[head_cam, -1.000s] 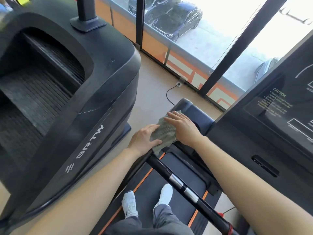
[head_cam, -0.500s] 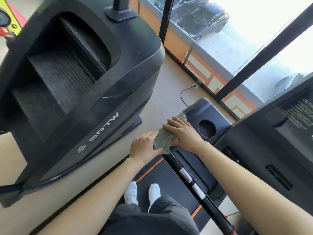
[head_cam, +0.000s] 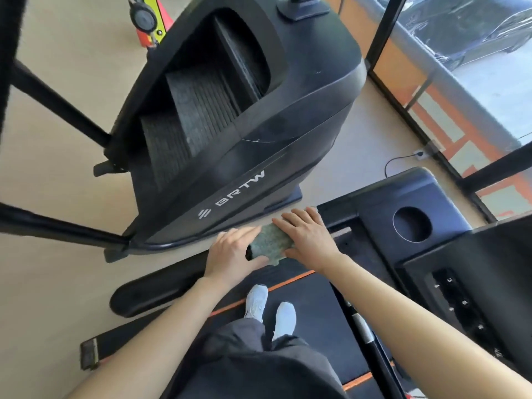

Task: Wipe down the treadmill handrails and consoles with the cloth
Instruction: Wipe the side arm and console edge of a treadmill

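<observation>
- The stair climber stands just beside the treadmill on the left; only a narrow strip of bare floor parts its housing from the console wing.
- The left hand and right hand, both on the cloth, fill the wing's left end, near the climber's lower edge.
- Rightward, the wing's cup holder and the console panel close the way.
- The crossbar runs beneath the right forearm; above the belt the space is open.
</observation>
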`<act>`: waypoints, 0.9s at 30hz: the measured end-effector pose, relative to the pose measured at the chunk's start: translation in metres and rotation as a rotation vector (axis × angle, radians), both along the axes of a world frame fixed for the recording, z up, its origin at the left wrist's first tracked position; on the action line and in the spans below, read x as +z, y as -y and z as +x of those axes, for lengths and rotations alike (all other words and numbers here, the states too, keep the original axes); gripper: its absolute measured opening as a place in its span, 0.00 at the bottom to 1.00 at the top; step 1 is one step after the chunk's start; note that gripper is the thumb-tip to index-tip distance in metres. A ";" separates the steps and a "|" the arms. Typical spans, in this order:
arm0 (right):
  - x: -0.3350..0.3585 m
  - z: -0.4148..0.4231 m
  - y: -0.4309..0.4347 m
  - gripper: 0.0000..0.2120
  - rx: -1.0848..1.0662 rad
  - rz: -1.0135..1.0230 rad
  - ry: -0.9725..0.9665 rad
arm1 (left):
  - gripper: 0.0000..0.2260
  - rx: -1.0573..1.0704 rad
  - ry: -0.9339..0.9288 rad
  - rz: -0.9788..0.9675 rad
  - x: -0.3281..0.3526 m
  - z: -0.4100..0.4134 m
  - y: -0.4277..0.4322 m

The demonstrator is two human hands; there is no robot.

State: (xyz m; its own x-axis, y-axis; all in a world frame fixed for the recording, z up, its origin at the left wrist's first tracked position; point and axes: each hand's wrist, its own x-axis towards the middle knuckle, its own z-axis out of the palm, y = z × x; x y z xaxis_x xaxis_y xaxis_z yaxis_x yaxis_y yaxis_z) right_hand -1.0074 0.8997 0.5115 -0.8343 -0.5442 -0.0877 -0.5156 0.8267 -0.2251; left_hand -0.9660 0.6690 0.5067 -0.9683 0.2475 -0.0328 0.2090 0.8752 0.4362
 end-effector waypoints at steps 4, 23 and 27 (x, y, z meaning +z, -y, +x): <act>-0.005 0.014 0.035 0.42 0.027 -0.010 -0.042 | 0.34 0.058 -0.055 -0.030 -0.001 0.023 0.028; -0.014 0.112 0.251 0.35 0.065 -0.112 -0.005 | 0.33 0.189 -0.179 0.048 -0.022 0.134 0.240; -0.011 0.118 0.271 0.30 0.101 -0.159 0.004 | 0.33 0.245 -0.148 0.155 -0.030 0.149 0.273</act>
State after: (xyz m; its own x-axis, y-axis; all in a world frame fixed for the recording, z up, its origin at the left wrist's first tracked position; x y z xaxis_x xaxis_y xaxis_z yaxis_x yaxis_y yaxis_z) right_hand -0.8895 0.6285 0.5009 -0.7748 -0.6322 0.0032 -0.5928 0.7247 -0.3512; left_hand -0.8166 0.3961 0.4764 -0.9912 -0.0021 0.1324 0.0716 0.8327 0.5492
